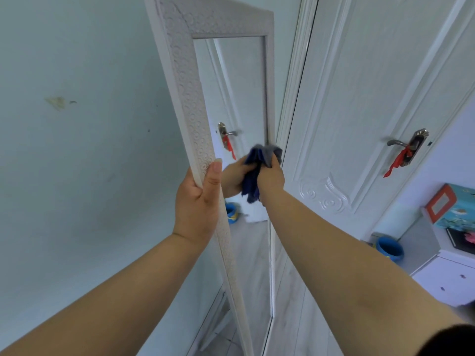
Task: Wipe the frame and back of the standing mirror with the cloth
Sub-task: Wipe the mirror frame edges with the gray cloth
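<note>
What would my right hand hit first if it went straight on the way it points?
Your right hand would most likely meet the narrow right rail of the white standing mirror first, through the crumpled blue-grey cloth it grips; depth there is unclear.

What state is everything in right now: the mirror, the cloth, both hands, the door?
standing mirror, upright, a hand on each side edge.
left hand, curled round the mirror's left frame edge.
right hand, holding the cloth against the right frame edge.
cloth, bunched up, part hanging loose.
door, looks shut.
door handle, level, with a red ribbon tied on.
</note>
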Action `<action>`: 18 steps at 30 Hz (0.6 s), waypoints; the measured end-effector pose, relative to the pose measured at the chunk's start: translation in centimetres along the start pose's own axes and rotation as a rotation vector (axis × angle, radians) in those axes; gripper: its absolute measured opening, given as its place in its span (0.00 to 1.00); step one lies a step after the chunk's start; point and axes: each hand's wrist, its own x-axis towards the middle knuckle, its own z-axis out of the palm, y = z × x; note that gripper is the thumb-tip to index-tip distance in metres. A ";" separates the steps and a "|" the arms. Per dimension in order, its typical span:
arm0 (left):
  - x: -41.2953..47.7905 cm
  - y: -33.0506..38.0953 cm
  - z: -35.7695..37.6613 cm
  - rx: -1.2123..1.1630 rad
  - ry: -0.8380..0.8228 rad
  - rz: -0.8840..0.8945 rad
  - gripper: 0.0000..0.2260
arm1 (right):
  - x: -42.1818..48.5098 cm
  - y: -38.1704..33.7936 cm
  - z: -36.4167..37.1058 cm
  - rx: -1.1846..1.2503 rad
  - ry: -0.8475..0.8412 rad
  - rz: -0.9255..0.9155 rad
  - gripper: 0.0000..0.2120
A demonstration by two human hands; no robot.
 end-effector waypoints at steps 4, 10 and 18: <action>0.1 -0.1 0.1 -0.005 0.010 -0.011 0.08 | -0.8 -1.5 0.8 0.177 0.041 0.198 0.20; 0.2 -0.2 0.1 0.059 0.036 -0.036 0.04 | 1.3 -9.2 1.5 0.319 0.090 -0.195 0.22; 0.2 -0.5 -0.1 0.104 0.045 -0.055 0.04 | 4.4 -11.6 0.9 0.361 0.116 -0.480 0.11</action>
